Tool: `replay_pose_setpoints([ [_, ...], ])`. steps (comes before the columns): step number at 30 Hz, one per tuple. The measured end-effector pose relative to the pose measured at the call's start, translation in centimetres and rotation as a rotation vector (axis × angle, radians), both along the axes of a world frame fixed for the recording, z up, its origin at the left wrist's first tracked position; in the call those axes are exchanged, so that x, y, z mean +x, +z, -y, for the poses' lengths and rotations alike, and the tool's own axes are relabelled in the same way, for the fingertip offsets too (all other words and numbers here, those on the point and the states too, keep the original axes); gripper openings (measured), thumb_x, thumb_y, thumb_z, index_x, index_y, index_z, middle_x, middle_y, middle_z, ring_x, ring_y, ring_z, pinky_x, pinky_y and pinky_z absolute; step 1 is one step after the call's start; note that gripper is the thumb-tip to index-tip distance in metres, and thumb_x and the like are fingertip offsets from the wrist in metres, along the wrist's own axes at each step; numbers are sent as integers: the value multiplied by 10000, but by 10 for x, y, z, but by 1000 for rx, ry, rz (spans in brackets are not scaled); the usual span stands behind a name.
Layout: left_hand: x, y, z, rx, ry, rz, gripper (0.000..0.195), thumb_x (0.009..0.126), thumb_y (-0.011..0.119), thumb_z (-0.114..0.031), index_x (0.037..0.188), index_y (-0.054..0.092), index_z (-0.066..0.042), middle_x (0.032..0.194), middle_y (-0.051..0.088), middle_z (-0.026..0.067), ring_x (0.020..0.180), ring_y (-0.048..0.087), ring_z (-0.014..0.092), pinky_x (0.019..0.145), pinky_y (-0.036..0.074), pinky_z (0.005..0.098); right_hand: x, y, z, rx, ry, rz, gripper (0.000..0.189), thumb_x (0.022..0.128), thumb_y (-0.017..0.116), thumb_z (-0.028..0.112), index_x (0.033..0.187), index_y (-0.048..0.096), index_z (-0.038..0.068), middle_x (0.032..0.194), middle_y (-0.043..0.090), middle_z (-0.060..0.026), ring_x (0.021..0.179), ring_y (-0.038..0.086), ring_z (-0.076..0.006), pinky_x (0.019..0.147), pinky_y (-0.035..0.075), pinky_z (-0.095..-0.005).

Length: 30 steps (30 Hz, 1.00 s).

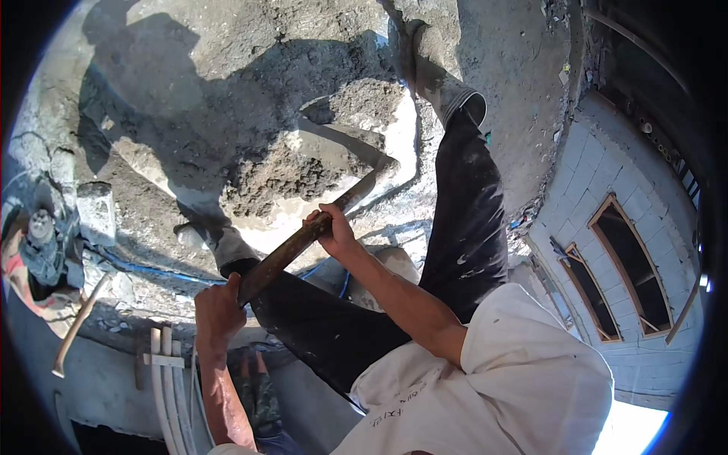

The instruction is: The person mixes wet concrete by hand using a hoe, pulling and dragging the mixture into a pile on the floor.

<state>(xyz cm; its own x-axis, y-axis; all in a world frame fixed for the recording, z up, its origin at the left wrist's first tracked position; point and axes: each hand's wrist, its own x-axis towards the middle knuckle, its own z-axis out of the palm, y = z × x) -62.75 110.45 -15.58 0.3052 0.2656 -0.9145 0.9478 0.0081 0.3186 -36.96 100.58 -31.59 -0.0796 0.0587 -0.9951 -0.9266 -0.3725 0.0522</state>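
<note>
My left hand [219, 310] is closed around the lower end of a thick wooden handle [284, 253]. Farther up the same handle, my right hand [335, 233] grips it. The handle slants up to the right and meets an angled blade [341, 142], which looks like a hoe's. Grey mix coats the blade, which rests in a heap of wet mortar or concrete [278, 176] on the ground. Pale liquid lies along the heap's edge. My boots stand on either side of it.
At left lie a concrete block [96, 213], a torn sack [17, 273] and a wooden tool handle [82, 324]. A blue hose or cable [153, 273] crosses the ground near my boot. Poles [165, 387] stand at lower left. A block wall [574, 170] with window openings rises at right.
</note>
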Motion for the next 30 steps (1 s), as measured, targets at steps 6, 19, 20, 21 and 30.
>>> replay_pose_setpoints([
  [6,99,-82,-23,28,-137,234,208,694,630,-81,895,575,-88,666,641,144,674,663,331,590,508,446,107,-38,33,-202,-227,201,128,809,569,135,786,452,88,660,540,-86,670,577,-235,728,518,-437],
  [19,3,-40,-109,251,-36,17,263,659,647,-30,882,519,-89,663,623,171,675,635,384,585,480,485,-18,-60,-131,128,-95,45,151,833,586,137,760,484,52,659,552,-106,650,570,-267,713,521,-425],
  [20,-12,-21,-105,175,-5,-94,377,610,685,-16,955,554,-96,689,635,176,706,637,390,621,488,489,-39,-46,-133,112,-59,-19,149,833,597,147,769,508,47,671,564,-111,670,585,-275,723,520,-430],
  [21,-22,-3,-98,143,-9,-167,343,619,669,-27,935,549,-88,671,629,178,694,634,397,619,490,494,-53,-33,-130,138,-37,-94,150,834,608,157,778,531,41,683,576,-117,690,600,-283,734,520,-436],
  [30,43,-30,-60,133,-89,135,216,667,640,-64,861,550,-96,650,627,135,659,649,347,563,491,457,34,-21,-40,-207,-234,143,167,812,593,139,779,443,72,640,510,-95,618,533,-244,686,507,-426],
])
